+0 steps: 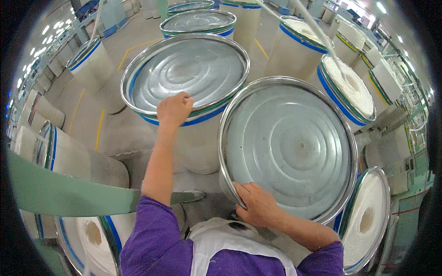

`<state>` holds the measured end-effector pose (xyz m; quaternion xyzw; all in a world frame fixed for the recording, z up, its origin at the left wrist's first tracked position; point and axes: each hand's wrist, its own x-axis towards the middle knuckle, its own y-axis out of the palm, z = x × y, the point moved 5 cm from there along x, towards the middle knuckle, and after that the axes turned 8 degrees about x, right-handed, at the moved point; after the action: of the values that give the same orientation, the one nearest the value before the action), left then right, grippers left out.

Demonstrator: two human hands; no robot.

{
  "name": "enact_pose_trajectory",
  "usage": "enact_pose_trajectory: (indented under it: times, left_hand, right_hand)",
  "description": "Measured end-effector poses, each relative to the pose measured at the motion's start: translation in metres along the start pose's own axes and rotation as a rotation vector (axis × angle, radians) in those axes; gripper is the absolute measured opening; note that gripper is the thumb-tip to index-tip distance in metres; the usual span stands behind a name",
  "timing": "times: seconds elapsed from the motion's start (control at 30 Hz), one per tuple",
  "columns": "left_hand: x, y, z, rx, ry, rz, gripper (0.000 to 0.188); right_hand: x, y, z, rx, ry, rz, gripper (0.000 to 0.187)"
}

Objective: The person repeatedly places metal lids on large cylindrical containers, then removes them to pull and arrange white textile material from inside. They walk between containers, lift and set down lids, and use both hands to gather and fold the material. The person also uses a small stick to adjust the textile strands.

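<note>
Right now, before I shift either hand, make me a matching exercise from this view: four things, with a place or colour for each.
Things
1. Left hand
2. Right hand
3. Apron
4. Thick bar at the picture's left

Places and colours
A. Green
B. At the rim of the nearest metal-topped can, fingers over its edge
C. White
D. At the near rim of the next metal-topped can, farther off and to the left

Right pairs: 1-D, 2-B, 3-C, 4-A

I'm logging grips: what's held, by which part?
Right hand: near can, by its lower-left rim. Left hand: at the rim of the next can; hold unclear.
</note>
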<state>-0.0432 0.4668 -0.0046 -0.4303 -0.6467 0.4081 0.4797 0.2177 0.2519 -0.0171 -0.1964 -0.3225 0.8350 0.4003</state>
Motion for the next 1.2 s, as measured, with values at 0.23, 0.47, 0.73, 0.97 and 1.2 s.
enact_pose_trajectory:
  times: [0.23, 0.47, 0.73, 0.97, 1.2]
  left_hand:
    - [0.088, 0.015, 0.082, -0.205, -0.112, 0.212, 0.035]
    - [0.168, 0.031, 0.162, -0.253, -0.179, 0.257, 0.038]
    - [0.215, 0.019, 0.265, -0.018, -0.110, -0.015, 0.031]
    - [0.179, 0.045, 0.123, -0.110, 0.001, 0.277, 0.033]
    - [0.165, 0.060, -0.087, -0.077, 0.596, 0.188, 0.072]
  right_hand:
    - [0.048, -0.052, -0.045, -0.028, -0.086, 0.033, 0.055]
    - [0.111, -0.092, -0.087, -0.009, -0.094, 0.045, 0.055]
    - [0.234, -0.144, -0.134, -0.016, -0.060, 0.000, 0.051]
    - [0.326, -0.187, -0.172, 0.053, 0.048, 0.040, 0.040]
    - [0.308, -0.196, -0.180, -0.067, -0.137, 0.161, 0.045]
